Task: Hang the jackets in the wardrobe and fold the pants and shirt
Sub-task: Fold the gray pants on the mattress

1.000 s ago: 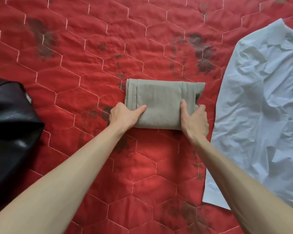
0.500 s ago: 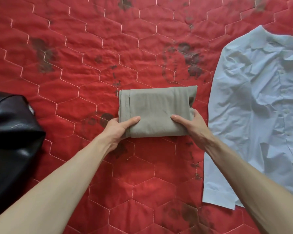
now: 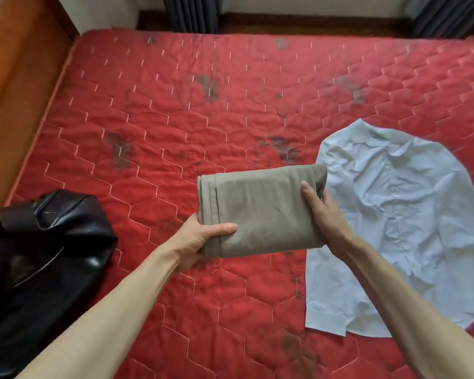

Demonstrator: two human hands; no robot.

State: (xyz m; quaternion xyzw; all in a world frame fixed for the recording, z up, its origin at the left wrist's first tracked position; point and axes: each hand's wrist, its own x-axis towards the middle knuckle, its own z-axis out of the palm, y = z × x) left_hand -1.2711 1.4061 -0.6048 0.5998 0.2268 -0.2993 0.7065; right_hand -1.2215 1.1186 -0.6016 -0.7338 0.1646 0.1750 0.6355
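Note:
The olive-grey pants (image 3: 260, 212), folded into a compact rectangle, are held up above the red quilted mattress (image 3: 175, 110). My left hand (image 3: 200, 236) grips their near left corner, thumb on top and fingers underneath. My right hand (image 3: 323, 214) grips the right edge the same way. A pale blue shirt (image 3: 394, 228) lies spread and wrinkled on the mattress to the right. A black leather jacket (image 3: 41, 255) lies crumpled at the left edge.
A wooden bed frame (image 3: 14, 86) runs along the left side. Beyond the mattress's far edge are a white wall and dark curtains (image 3: 192, 12). The mattress carries several dark stains.
Both hands have lifted the folded pants off the mattress. The view has pulled back and up, now showing the whole bed and the wall.

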